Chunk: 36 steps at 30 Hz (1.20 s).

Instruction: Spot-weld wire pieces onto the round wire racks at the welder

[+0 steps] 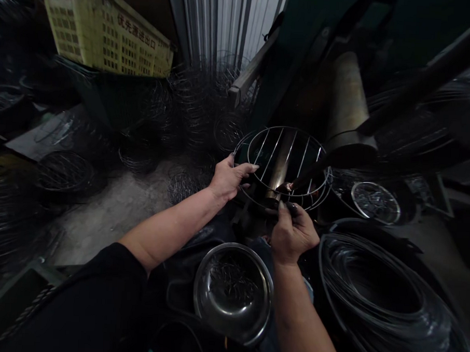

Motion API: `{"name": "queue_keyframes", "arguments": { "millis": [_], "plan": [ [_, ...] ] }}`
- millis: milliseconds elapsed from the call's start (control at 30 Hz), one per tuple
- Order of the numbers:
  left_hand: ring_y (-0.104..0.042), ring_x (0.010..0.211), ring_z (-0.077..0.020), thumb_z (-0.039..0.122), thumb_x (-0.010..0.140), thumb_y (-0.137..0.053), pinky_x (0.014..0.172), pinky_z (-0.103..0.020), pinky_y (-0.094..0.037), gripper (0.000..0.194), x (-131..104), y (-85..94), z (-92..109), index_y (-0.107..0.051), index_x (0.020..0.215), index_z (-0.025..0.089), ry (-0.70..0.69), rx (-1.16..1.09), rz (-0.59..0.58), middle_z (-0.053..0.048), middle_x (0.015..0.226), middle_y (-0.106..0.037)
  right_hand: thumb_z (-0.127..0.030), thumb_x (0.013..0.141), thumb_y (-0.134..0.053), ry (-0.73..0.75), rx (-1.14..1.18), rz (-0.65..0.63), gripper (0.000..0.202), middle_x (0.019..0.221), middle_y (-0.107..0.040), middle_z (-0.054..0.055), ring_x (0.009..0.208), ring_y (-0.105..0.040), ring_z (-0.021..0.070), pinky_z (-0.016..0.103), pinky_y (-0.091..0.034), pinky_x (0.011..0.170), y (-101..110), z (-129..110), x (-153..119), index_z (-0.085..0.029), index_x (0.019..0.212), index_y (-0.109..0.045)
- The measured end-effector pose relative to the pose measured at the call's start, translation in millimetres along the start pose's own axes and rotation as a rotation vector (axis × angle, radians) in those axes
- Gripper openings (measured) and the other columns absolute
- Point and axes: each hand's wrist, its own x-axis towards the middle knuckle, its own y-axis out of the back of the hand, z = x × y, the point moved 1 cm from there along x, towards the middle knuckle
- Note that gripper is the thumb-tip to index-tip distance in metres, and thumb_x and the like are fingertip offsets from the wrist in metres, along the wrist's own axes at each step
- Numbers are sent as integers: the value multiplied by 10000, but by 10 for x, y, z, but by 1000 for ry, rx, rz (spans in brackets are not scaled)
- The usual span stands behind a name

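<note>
A round wire rack point(264, 146) with parallel cross bars is held up in front of the welding machine's electrodes. My left hand point(229, 180) grips its left rim, thumb laid over the wire. At the near rim, my right hand point(293, 230) is closed, thumb and fingers pinched together at the wire; whether a small piece is also in them cannot be seen. The lower electrode, a brassy rod point(282, 165), shows through the bars, and a dark arm with a copper-coloured tip point(287, 187) reaches over the rack. Below my hands sits a steel bowl point(232, 331) holding short metal pins point(232, 279).
A large coil of wire point(386, 286) lies at the right, with a round tray of small metal parts point(376, 203) behind it. Stacked wire rings point(193, 104) stand at the back, near a yellow crate point(108, 35). A thick metal cylinder point(349, 98) hangs at upper right.
</note>
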Motion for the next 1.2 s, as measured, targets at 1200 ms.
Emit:
{"name": "queue_keyframes", "arguments": {
  "millis": [1200],
  "plan": [
    [-535, 713, -135, 255, 524, -829, 606, -279, -469, 440, 78, -12, -31, -565, 874, 209, 35, -43, 19, 9, 796, -574, -389, 716, -771, -28, 83, 74, 237, 669, -662, -17, 559, -677, 177, 317, -605, 596, -71, 27, 76, -185, 767, -664]
  ]
}}
